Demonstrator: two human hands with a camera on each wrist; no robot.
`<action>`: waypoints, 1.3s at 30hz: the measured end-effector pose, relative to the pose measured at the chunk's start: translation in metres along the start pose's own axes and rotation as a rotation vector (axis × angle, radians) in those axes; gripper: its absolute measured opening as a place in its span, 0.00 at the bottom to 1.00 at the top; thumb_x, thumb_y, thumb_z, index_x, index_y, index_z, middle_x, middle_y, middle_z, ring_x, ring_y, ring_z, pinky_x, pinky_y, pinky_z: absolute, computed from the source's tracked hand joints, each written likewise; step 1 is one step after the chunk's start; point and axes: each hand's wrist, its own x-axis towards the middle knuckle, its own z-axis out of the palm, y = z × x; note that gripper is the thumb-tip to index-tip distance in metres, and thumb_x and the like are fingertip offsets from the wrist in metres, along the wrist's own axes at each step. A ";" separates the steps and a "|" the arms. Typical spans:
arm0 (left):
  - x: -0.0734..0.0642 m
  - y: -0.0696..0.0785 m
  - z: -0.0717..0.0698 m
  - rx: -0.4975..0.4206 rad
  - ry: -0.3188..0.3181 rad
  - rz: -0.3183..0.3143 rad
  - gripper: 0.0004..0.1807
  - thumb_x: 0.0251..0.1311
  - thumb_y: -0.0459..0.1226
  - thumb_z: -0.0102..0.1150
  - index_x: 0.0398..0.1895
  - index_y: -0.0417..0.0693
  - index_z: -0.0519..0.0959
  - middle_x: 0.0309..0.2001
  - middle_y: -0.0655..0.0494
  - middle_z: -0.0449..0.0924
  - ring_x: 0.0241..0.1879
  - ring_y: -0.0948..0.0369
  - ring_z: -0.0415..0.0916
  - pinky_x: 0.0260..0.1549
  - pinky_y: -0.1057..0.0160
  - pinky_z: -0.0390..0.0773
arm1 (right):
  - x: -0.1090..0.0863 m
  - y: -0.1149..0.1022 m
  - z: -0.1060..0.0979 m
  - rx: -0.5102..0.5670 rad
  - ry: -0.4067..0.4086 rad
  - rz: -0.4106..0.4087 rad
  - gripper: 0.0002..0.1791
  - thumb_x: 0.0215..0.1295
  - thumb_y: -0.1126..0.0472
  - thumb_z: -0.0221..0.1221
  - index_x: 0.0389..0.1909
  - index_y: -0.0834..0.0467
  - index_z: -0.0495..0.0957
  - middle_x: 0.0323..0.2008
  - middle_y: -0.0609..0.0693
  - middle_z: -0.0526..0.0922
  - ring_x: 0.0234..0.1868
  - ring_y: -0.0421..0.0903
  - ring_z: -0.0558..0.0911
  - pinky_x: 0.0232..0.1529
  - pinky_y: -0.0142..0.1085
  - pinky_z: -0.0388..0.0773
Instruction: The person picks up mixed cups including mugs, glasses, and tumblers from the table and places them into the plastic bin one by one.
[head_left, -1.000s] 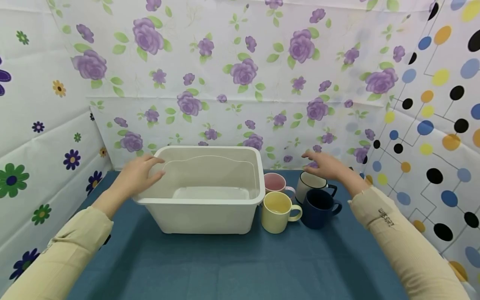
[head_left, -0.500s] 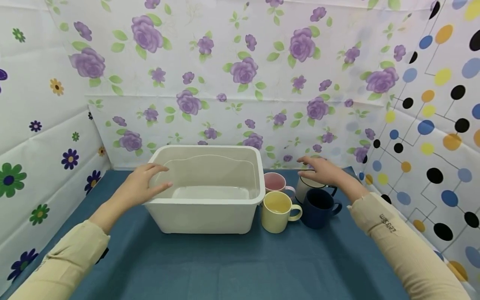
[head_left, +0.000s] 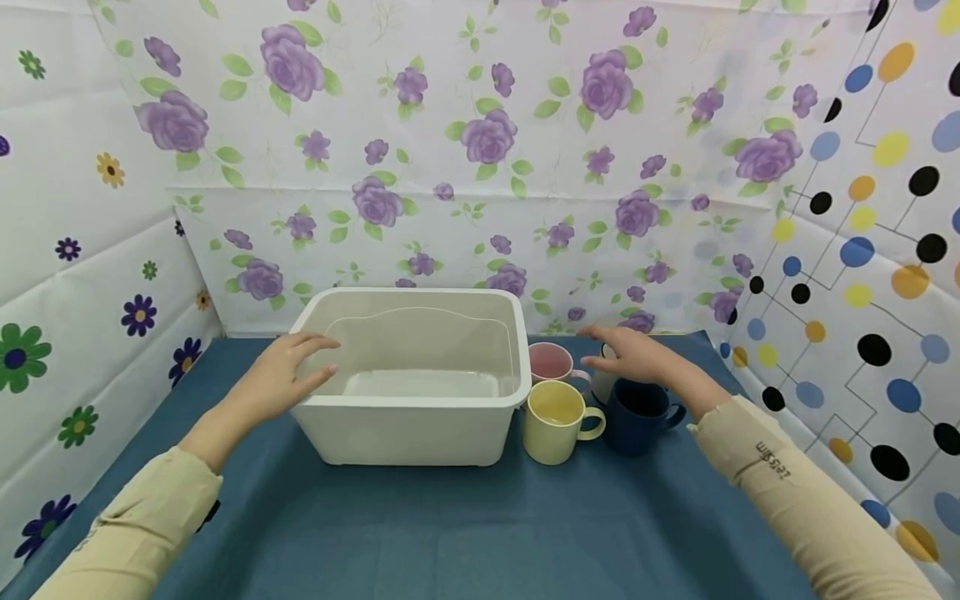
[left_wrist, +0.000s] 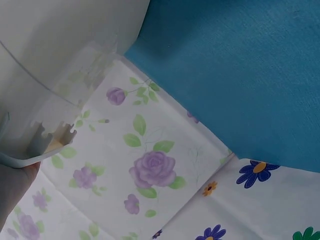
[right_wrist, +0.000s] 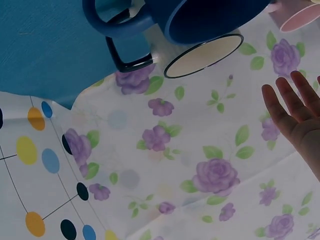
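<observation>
My left hand (head_left: pixel 273 379) is at the left end of a white plastic tub (head_left: pixel 412 433), its fingers and thumb spread loosely over the near left corner. In the left wrist view, part of the hand (left_wrist: pixel 16 186) shows beside the tub's rim; I cannot tell whether they touch. My right hand (head_left: pixel 637 360) hovers above the mugs with relaxed fingers, holding nothing. Below it stand a navy blue mug (head_left: pixel 633 425) and a white mug with a dark rim (right_wrist: pixel 204 56), mostly hidden in the head view. A yellow mug (head_left: pixel 550 433) and a pink mug (head_left: pixel 550 362) stand beside the tub.
The tub and mugs stand on a blue cloth-covered table (head_left: pixel 465 533). Behind rises a white sheet with purple roses (head_left: pixel 487 137). A flowered sheet (head_left: pixel 82 292) borders the left, a dotted sheet (head_left: pixel 862 333) the right.
My right hand has moved left and lower over the mugs, covering more of the white one. My left hand has shifted slightly right and down at the tub. Tub and mugs stay in place.
</observation>
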 end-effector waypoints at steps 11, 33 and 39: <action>0.003 0.002 -0.008 -0.035 0.147 -0.210 0.27 0.58 0.42 0.53 0.57 0.36 0.64 0.56 0.33 0.63 0.55 0.37 0.57 0.49 0.37 0.59 | 0.002 -0.011 0.016 -0.115 -0.018 -0.067 0.29 0.61 0.46 0.51 0.60 0.57 0.62 0.58 0.56 0.69 0.53 0.53 0.73 0.50 0.48 0.70; 0.003 -0.028 -0.025 -0.429 -0.042 -0.596 0.35 0.61 0.55 0.39 0.57 0.32 0.64 0.53 0.31 0.66 0.40 0.52 0.74 0.31 0.62 0.79 | 0.003 -0.034 0.032 -0.129 -0.106 -0.106 0.29 0.59 0.46 0.53 0.59 0.56 0.64 0.59 0.57 0.66 0.55 0.55 0.71 0.51 0.49 0.69; 0.004 -0.036 -0.027 -0.532 -0.153 -0.646 0.37 0.61 0.55 0.40 0.60 0.31 0.60 0.36 0.50 0.76 0.26 0.70 0.71 0.27 0.67 0.76 | 0.003 -0.038 0.036 -0.082 -0.132 -0.112 0.31 0.58 0.44 0.54 0.59 0.56 0.64 0.57 0.54 0.69 0.46 0.49 0.77 0.45 0.44 0.74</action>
